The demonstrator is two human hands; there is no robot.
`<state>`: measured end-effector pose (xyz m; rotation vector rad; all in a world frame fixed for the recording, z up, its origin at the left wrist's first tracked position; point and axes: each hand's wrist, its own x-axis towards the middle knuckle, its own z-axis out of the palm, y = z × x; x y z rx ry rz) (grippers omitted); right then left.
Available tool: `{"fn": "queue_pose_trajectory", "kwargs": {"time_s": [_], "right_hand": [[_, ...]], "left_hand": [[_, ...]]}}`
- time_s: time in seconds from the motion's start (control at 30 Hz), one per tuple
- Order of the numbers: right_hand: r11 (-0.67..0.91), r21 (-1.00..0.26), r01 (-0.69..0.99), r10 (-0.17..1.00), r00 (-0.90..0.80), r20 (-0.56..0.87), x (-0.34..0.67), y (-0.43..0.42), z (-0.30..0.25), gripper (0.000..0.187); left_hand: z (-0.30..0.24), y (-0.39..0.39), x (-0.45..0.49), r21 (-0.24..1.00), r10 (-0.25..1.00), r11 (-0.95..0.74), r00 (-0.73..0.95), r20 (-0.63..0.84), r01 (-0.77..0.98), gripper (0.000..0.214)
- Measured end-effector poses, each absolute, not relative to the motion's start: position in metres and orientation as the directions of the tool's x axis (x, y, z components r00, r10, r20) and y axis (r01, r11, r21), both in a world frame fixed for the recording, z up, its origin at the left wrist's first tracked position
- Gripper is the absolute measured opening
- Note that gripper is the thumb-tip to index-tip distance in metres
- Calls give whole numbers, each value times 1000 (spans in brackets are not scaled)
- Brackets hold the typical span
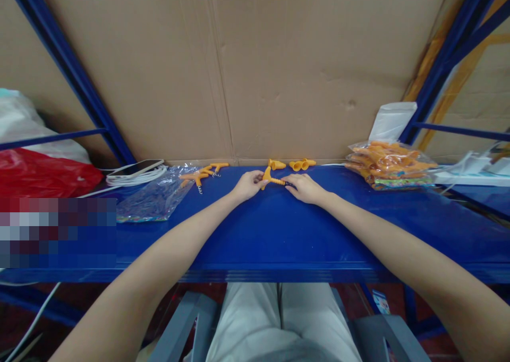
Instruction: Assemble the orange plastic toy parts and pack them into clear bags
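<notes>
Over the blue shelf, a yellow-orange T-handled corkscrew point(266, 178) lies sideways between my hands, its crossbar to the left and its narrow end to the right. My left hand point(249, 186) pinches the crossbar. Closed around the narrow end is my right hand point(305, 188), with a small dark piece point(287, 183) at its fingertips; whether that belongs to the corkscrew I cannot tell. The metal spiral is not visible on this one. Behind my hands lie several orange hollow cone-shaped pieces point(297, 165). Left of my left hand are orange corkscrews point(195, 177) with bare metal spirals.
A clear plastic bag point(147, 200) lies at the left, near a phone point(141, 166) and coiled white cable point(137, 176). At the right sits a bag full of orange parts point(390, 163). Cardboard point(239, 70) backs the blue shelf point(279, 240); red plastic point(43, 173) stands far left.
</notes>
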<state>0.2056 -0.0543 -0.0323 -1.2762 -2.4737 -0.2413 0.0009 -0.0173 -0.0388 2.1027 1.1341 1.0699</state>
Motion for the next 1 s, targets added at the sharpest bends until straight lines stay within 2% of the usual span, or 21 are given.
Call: {"fn": "queue_pose_trajectory", "kwargs": {"time_s": [0.1, 0.2, 0.37, 0.5, 0.6, 0.67, 0.8, 1.0], "right_hand": [[572, 2, 821, 755, -527, 391, 204, -53, -33, 30], [551, 5, 834, 760, -505, 409, 204, -52, -34, 32], [415, 7, 910, 802, -369, 470, 221, -48, -25, 33], [214, -9, 977, 860, -184, 476, 249, -38, -16, 33], [107, -26, 994, 896, -85, 435, 266, -22, -12, 37], [92, -34, 995, 921, -72, 383, 271, -9, -11, 40], [109, -30, 994, 954, -96, 285, 271, 13, -9, 49], [24, -33, 999, 978, -17, 209, 267, 32, -11, 59]], "left_hand": [[-33, -21, 1, 681, 846, -532, 321, 425, 503, 13], [-31, -22, 0, 685, 863, -504, 281, 420, 526, 10], [-34, -14, -5, 776, 909, -412, 157, 386, 477, 8], [-35, -6, -10, 888, 941, -326, 16, 339, 324, 5], [-33, -6, -11, 938, 959, -274, -17, 284, 213, 7], [-32, -8, -12, 954, 968, -241, -23, 250, 180, 9], [-32, -11, -12, 966, 979, -197, -13, 202, 169, 11], [-32, -13, -12, 973, 984, -174, -8, 177, 154, 12]]}}
